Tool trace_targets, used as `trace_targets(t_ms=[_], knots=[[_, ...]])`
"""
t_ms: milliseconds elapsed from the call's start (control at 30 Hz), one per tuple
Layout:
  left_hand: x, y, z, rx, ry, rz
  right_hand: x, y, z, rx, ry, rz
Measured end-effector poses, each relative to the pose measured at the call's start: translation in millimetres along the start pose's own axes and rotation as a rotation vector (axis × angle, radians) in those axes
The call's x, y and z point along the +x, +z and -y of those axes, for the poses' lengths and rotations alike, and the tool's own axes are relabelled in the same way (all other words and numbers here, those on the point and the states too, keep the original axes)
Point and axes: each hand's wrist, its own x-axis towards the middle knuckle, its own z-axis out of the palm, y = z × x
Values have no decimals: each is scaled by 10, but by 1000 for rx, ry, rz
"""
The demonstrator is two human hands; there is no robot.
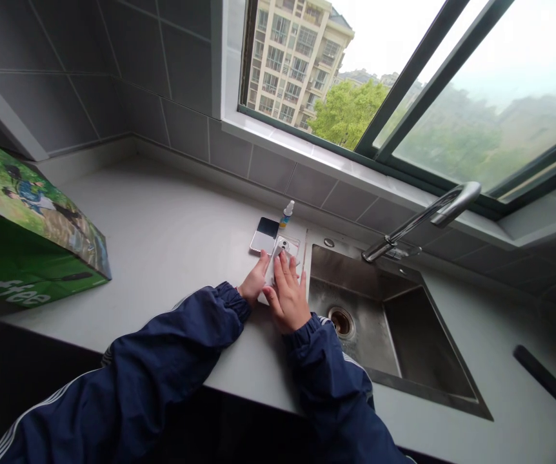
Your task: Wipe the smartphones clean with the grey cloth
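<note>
1. Our right grip (287,293) stands apart, fingers spread, pressing a white cloth (269,274) onto a phone in a clear case (290,246), which keeps it flat on the worktop (171,212).
2. Our left grip (255,280) closes against the cloth's edge, steadying it.
3. A spray bottle (286,216) and a folding phone (264,235) stand within reach, just beside the steel sink (355,309).

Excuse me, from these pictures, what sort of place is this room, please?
This is probably a home kitchen, likely in an upper-floor flat: a stainless steel sink and arched faucet are set in a pale countertop, below a window facing an apartment block.
</note>
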Motion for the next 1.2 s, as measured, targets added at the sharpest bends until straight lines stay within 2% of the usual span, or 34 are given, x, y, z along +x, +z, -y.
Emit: trace_targets(t_ms=[133,333,400,500,567,667,867,933,1100,1200], knots=[[10,-18,55,12,19,125,21,-13,-124,3,95,-70],[-16,-164,97,184,-187,230,42,-101,-250,67,176,-215],[-15,-175,109,239,-164,217,42,-129,-235,85,143,-218],[-1,-124,120,234,29,159,41,-152,-176,93,56,-190],[0,-74,117,189,103,133,41,-154,-129,102,14,-171],[-19,-30,90,112,80,85,38,-148,-64,113,-31,-118],[-21,-69,-34,-39,-67,36,22,-140,35,138,-141,-10],[-16,-72,-93,-52,-45,18,16,-144,55,166,-161,-3],[-42,-40,-218,-70,116,-20,-3,-148,69,224,-130,-13],[-49,-28,-228,-81,124,8,-12,-121,58,201,-74,-34]])
